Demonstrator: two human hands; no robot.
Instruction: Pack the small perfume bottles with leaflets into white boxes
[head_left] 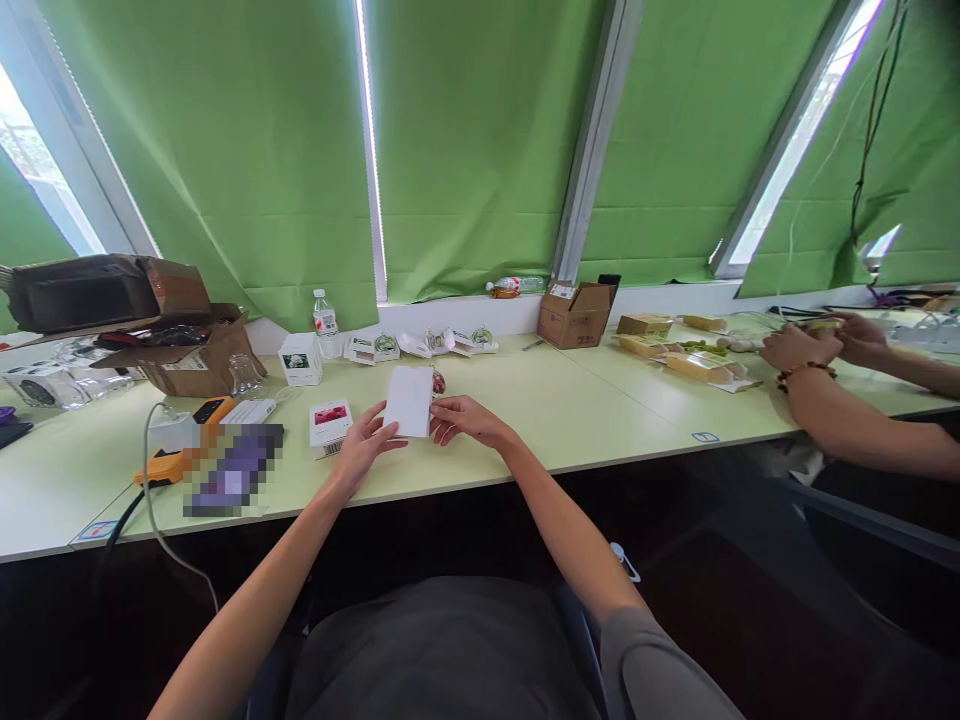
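A flat white card or folded carton stands tilted above the pale green table, held between both my hands. My left hand pinches its lower left edge. My right hand grips its lower right edge with fingers curled. A small white box with a pink picture lies just left of my left hand. A small red item peeks out behind the card.
Open cardboard boxes sit at the far left, another at the back. A water bottle, a white box, packaged ornaments and an orange tool are about. Another person's hands work at right.
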